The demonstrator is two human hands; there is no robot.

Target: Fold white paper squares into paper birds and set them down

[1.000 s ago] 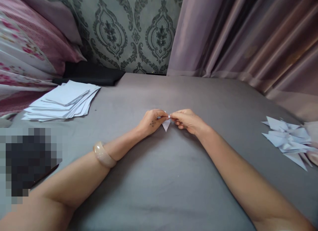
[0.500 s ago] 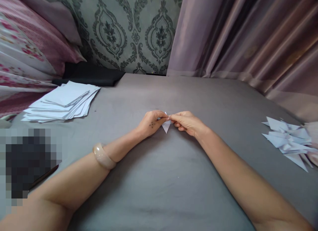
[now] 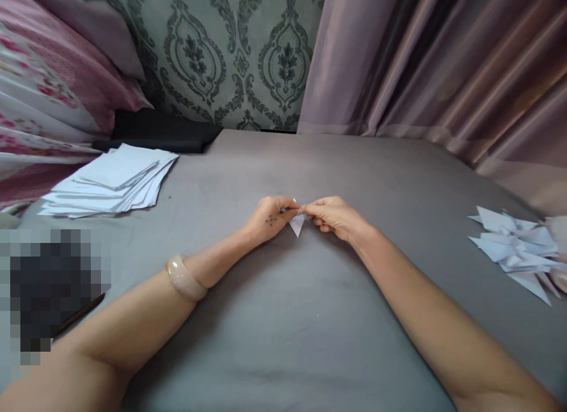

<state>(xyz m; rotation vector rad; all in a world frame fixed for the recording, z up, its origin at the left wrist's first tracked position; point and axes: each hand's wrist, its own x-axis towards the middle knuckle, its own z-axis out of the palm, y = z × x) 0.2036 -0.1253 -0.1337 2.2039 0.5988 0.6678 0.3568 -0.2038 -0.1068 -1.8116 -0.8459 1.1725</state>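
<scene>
A small piece of folded white paper (image 3: 297, 225) is held between my two hands, above the middle of the grey sheet. My left hand (image 3: 271, 218) pinches it from the left with thumb and fingers. From the right, my right hand (image 3: 333, 216) pinches it at the top with thumb and forefinger, the other fingers curled in. The fingertips of both hands nearly meet. A pointed corner of the paper hangs down below them, and a small tip shows above. The rest of the paper is hidden by the fingers.
At the left lies a stack of white paper sheets (image 3: 110, 181), with a black flat item (image 3: 163, 133) behind it. Several folded white paper figures (image 3: 516, 243) lie in a pile at the right. A curtain (image 3: 354, 63) hangs behind the grey sheet (image 3: 248, 317).
Hardly anything differs. Both hands keep their pinch on the folded paper, and the view has shifted very slightly.
</scene>
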